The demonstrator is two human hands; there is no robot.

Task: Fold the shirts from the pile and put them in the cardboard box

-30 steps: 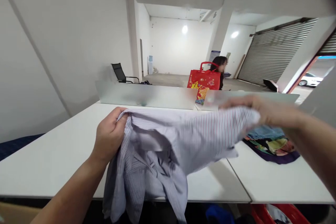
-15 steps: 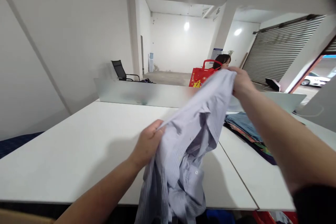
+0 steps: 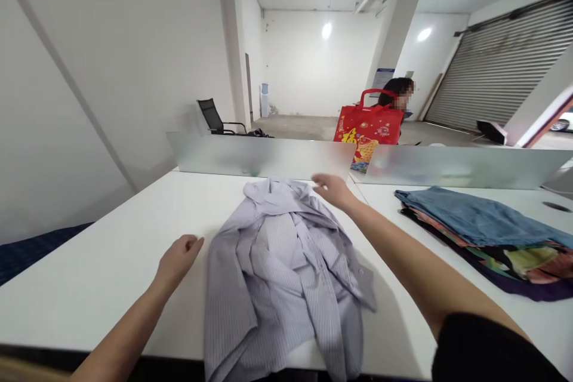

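A pale lilac, finely striped button-up shirt (image 3: 286, 262) lies rumpled on the white table (image 3: 134, 233), its collar toward the far side and its lower end over the near edge. My left hand (image 3: 179, 259) hovers just left of the shirt, fingers loosely bent, with a small gap between thumb and fingers and nothing in them. Beside the collar's right side is my right hand (image 3: 332, 190), slightly blurred, its fingers bent and a little apart. It holds no cloth that I can see; whether a fingertip touches the shirt I cannot tell.
To the right lies a stack of folded clothes (image 3: 483, 221), blue denim on top. A frosted divider (image 3: 268, 155) runs along the table's far side. Behind it are a red gift bag (image 3: 371, 128), a person (image 3: 396, 92) and a black chair (image 3: 212, 116).
The shirt, held up between both hands before, now lies on the table, let go by my left hand and seemingly by my right. My left hand has moved left, my right hand left and down.
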